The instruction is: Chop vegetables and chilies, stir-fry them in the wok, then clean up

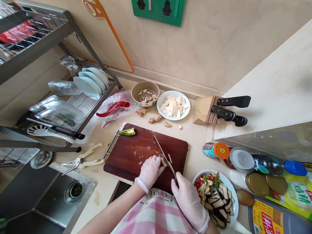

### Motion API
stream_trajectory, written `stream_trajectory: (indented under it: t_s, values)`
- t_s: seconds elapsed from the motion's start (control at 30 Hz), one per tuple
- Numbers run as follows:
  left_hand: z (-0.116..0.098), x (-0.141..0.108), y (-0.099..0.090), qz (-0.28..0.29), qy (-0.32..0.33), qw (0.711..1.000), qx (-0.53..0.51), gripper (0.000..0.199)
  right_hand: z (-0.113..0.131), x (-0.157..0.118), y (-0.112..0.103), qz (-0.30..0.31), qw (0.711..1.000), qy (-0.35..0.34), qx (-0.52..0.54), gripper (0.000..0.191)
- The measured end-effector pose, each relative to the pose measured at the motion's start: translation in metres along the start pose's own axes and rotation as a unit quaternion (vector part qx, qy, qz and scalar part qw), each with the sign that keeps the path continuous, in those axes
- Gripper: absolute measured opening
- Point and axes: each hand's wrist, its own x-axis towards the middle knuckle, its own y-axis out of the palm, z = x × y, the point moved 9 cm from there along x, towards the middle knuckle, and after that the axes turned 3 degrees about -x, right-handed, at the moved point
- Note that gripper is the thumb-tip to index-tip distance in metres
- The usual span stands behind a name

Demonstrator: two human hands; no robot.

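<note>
My right hand, in a thin clear glove, is wrapped round the black handle of a knife. Its blade slants up and left over the dark brown cutting board. On the blade's left side my gloved left hand presses a small pale piece of food onto the board with its fingertips. A thin cut slice lies just right of the blade. Small pale scraps are scattered left of the hands. Half a green pepper rests at the board's upper left corner.
Behind the board are a colander, a plate of white slices, ginger, bagged red chillies and a knife block. Right: a plate of cut vegetables and jars. Left: shears, sink, dish rack.
</note>
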Motion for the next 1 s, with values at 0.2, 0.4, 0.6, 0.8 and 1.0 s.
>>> stream_trajectory:
  t_s: [0.2, 0.4, 0.6, 0.8, 1.0]
  values:
    - [-0.001, 0.002, 0.001, 0.006, -0.001, 1.0, 0.008, 0.022, 0.002, 0.011, 0.01, -0.004, 1.0, 0.004, -0.006, 0.017]
    - [-0.001, 0.0, 0.0, 0.002, -0.002, 1.0, 0.007, 0.021, 0.004, 0.014, 0.008, -0.041, 0.999, -0.017, 0.014, 0.021]
    - [0.006, -0.006, -0.003, 0.002, -0.009, 1.0, 0.002, 0.027, 0.002, 0.002, -0.005, -0.061, 0.998, -0.026, 0.017, 0.023]
    - [0.002, -0.009, -0.007, 0.001, 0.021, 0.999, 0.027, 0.017, 0.003, 0.002, -0.002, -0.019, 1.0, -0.02, 0.009, 0.021]
    - [-0.001, -0.005, -0.005, -0.003, 0.029, 0.998, 0.049, 0.019, 0.006, 0.003, -0.002, -0.012, 0.999, -0.028, 0.009, 0.02]
